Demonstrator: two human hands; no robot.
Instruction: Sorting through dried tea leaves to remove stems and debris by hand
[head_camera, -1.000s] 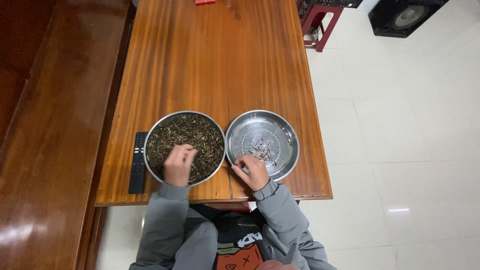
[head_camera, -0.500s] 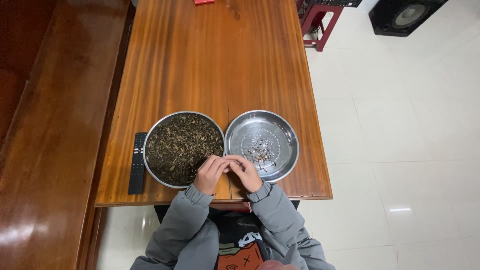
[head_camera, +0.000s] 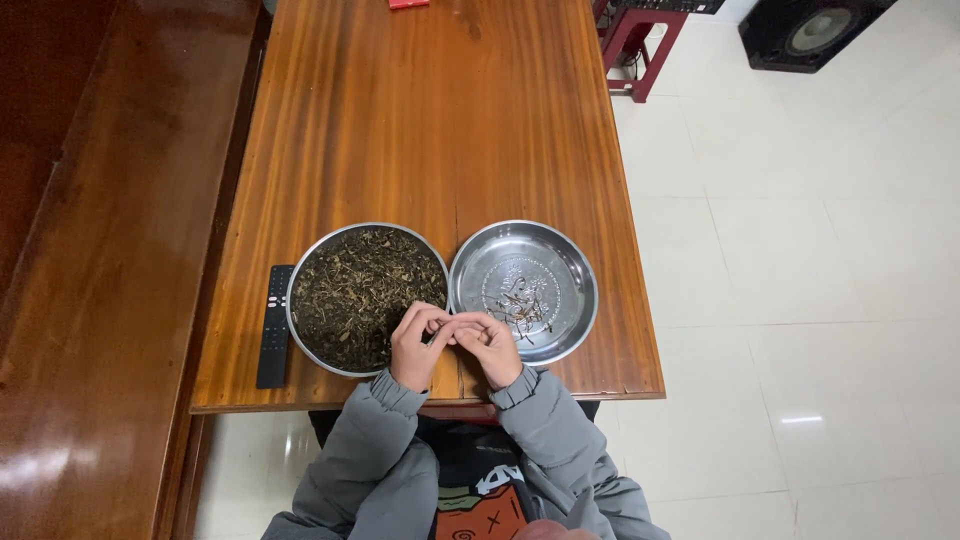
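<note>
A round steel pan (head_camera: 300, 330) full of dark dried leaves and stems sits near the front edge of the wooden table (head_camera: 420, 130). Touching its right side is a second steel pan (head_camera: 575, 290) that holds only a few dried bits. My left hand (head_camera: 416, 347) and my right hand (head_camera: 492, 348) meet fingertip to fingertip over the spot where the two rims touch. Both hands pinch at a tiny dried stem between them, which barely shows. Both wrists are in grey sleeves.
A black remote control (head_camera: 274, 325) lies left of the full pan, near the table's left edge. A dark wooden bench (head_camera: 90, 250) runs along the left. A red stool (head_camera: 635, 40) and a black speaker (head_camera: 815, 30) stand on the white tiled floor beyond.
A second ago my left hand was in the full pan and my right hand was in the other pan. Both have come together over the touching rims.
</note>
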